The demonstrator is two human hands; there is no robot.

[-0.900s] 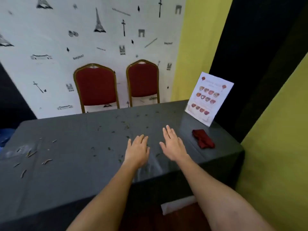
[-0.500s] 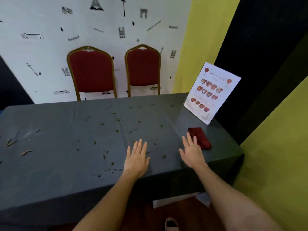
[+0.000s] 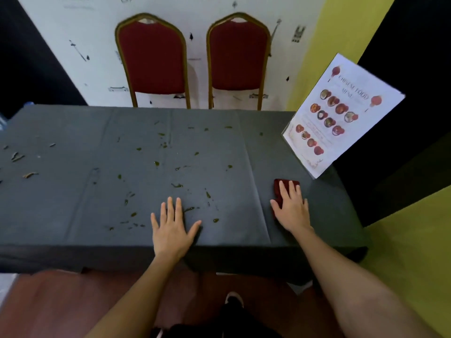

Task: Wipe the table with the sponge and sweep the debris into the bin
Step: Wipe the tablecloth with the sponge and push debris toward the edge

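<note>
A dark grey cloth covers the table (image 3: 73, 211). Small green leaf bits (image 3: 178, 185) lie scattered over its middle, and tan scraps (image 3: 29, 175) sit at the far left. A dark red sponge (image 3: 277, 189) rests near the table's right end. My right hand (image 3: 290, 206) lies flat on top of the sponge, fingers spread, hiding most of it. My left hand (image 3: 172, 228) is pressed flat on the cloth near the front edge, fingers apart, holding nothing. No bin is visible.
A standing menu card (image 3: 341, 113) leans at the table's right end, just behind the sponge. Two red chairs (image 3: 151, 59) (image 3: 238, 54) stand against the white wall beyond the far edge. My shoe (image 3: 233, 300) shows on the brown floor below.
My right hand has slid right and forward onto the red sponge. My left hand has stayed flat near the front edge. The camera has tilted further down over the table.
</note>
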